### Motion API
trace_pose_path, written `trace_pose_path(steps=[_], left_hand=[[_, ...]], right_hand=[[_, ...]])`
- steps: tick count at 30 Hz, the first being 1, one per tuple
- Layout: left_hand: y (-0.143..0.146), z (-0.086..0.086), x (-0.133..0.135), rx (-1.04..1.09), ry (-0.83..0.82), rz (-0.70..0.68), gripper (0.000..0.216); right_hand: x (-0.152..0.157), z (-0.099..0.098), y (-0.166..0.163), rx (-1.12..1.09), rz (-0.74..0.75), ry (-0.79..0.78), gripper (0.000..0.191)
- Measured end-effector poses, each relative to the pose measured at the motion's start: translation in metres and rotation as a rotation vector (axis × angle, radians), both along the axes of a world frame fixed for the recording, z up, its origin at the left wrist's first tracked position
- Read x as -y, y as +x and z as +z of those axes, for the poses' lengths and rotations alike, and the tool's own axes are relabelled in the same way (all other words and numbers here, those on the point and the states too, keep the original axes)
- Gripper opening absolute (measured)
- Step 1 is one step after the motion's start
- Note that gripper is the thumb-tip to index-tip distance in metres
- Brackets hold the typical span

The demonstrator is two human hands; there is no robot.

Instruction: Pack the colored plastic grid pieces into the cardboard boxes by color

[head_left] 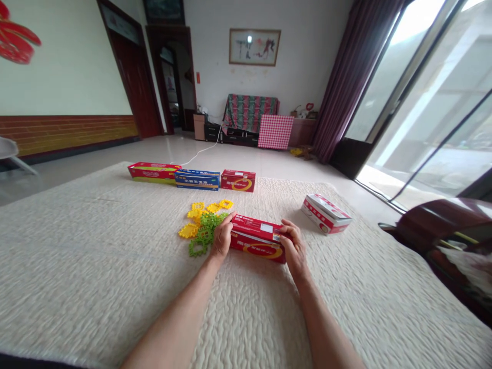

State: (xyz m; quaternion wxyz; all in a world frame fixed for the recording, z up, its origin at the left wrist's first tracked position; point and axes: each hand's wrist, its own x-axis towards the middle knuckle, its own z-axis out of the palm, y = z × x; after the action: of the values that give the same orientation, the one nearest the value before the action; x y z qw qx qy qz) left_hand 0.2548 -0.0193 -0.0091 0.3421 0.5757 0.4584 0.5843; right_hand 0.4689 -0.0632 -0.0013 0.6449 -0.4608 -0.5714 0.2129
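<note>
A long red box [257, 238] lies on the cream quilted cover [96, 266] in front of me. My left hand [222, 237] grips its left end and my right hand [294, 246] grips its right end, fingers curled over the top. Just left of the box sits a pile of yellow and green plastic interlocking pieces [203, 223], close to my left hand.
Three boxes stand in a row at the far edge: a red-green one [152, 172], a blue one [197, 179], a red one [238, 180]. A white-and-red box [326, 212] lies to the right. A dark chair [442, 230] stands at the right edge.
</note>
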Motion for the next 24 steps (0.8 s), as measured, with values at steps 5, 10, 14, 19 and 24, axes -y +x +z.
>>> trace_pose_path(steps=[5, 10, 14, 19, 24], left_hand=[[-0.001, 0.001, 0.003, 0.004, 0.003, -0.009, 0.047], [-0.002, 0.003, 0.005, -0.031, 0.011, -0.010, 0.047], [-0.002, 0.003, 0.003, -0.052, 0.024, 0.003, 0.048], [-0.001, 0.003, 0.005, -0.038, 0.010, -0.007, 0.050], [0.007, 0.009, 0.004, -0.051, -0.054, 0.052, 0.050]], right_hand=[[0.000, 0.001, 0.000, -0.007, 0.005, 0.011, 0.012], [-0.001, -0.001, 0.002, 0.025, 0.024, -0.007, 0.012], [0.004, 0.013, 0.014, 0.174, 0.115, -0.096, 0.016], [0.010, 0.057, 0.022, 0.685, 0.169, -0.273, 0.029], [-0.005, 0.084, -0.002, 1.089, 0.247, -0.295, 0.044]])
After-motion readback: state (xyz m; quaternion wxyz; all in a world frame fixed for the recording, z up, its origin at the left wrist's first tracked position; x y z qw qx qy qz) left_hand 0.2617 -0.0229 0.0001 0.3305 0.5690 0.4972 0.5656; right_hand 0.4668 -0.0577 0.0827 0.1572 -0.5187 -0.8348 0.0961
